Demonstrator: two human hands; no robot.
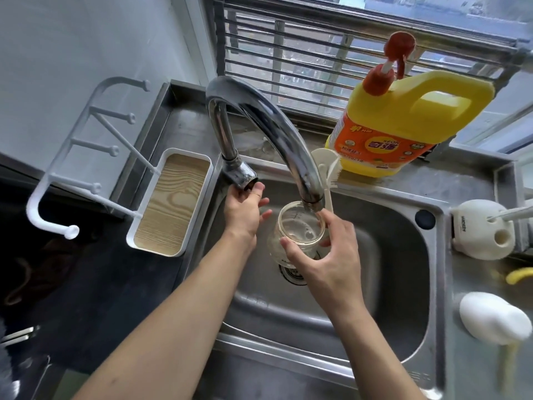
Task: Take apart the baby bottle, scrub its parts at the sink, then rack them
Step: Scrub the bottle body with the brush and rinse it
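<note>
The clear baby bottle body [297, 229], with no cap or teat on it, stands upright over the steel sink [383, 284], its open mouth right under the tap spout [311, 197]. My right hand [331, 261] is wrapped around the bottle, and a white bottle brush [328, 174] sticks up behind its fingers. My left hand [245, 209] grips the tap lever [240, 174] at the base of the chrome tap. A little liquid shows in the bottle's bottom.
A white drying rack [86, 157] with pegs and a wood-look tray [173, 197] sits left of the sink. A yellow detergent jug [403, 128] stands on the sill. A cream cap [481, 229] and a white rounded part [493, 319] lie on the right counter.
</note>
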